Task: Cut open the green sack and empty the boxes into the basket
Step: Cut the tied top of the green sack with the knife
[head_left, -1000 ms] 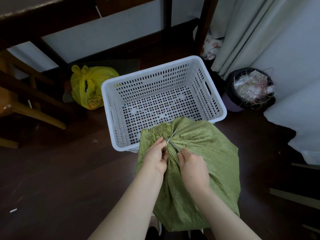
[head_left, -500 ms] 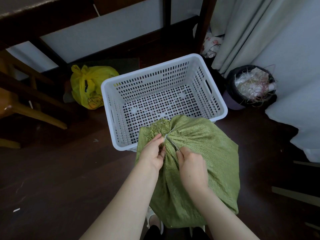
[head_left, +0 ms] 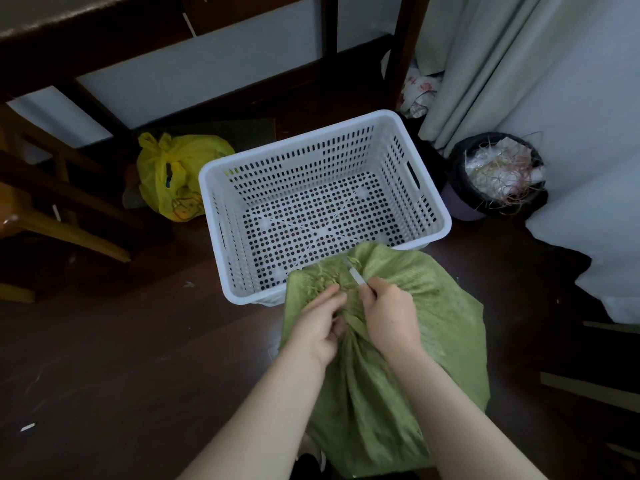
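The sack [head_left: 426,358] stands on the dark floor [head_left: 121,358] directly under both hands, its bunched top against the near right corner of the basket [head_left: 221,188] and covering part of that rim in this view. The left hand [head_left: 320,327] is curled round the gathered neck of the sack from the left and grips the cloth. The right hand [head_left: 389,313] sits just beside it on the right, its fingers closed round a thin pale blade [head_left: 356,276] whose tip points away from the person into the frayed green knot at the very top. The two hands nearly touch across the neck. What the sack holds is hidden. Counted: one sack, one white perforated basket with a slot handle in each short wall, one blade, two hands. Left of the basket and near it lies one yellow plastic bag [head_left: 180,174], knotted, with a dark line drawing on its front that is too small to make out. To the right, near the basket, stands one round bin [head_left: 464,209] with a black liner, stuffed with pale wrapping and thin strands. Behind the basket by a table leg [head_left: 403,50] a white bundle [head_left: 420,91] carries red marks that cannot be read. No brand or legible writing shows anywhere.
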